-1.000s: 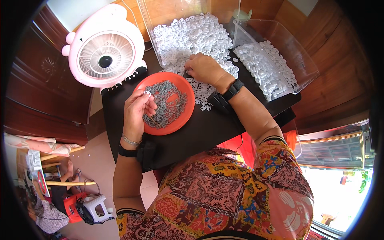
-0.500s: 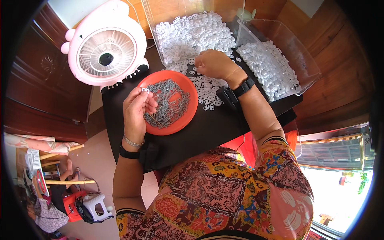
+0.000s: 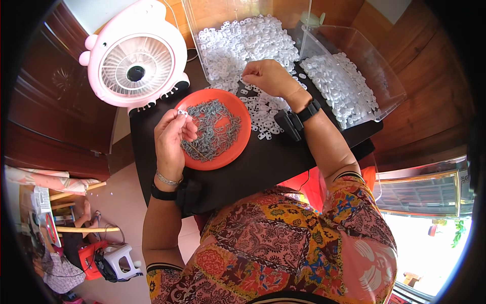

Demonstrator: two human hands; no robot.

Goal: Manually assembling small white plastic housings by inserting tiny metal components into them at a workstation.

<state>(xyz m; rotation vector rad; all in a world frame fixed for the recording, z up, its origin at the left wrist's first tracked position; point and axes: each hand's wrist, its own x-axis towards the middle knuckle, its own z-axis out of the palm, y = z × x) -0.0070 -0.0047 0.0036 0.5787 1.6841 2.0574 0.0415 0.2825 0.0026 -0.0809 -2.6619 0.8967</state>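
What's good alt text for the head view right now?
A person's left hand holds a small white piece at the left edge of an orange plate of grey parts; the right hand is over loose white pieces on a black table, with two clear bins holding more beyond.

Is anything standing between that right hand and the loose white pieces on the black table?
Nothing visible does. In this view the right hand overlaps part of the loose white pieces, and the orange-red plate lies to their left, out of the way.
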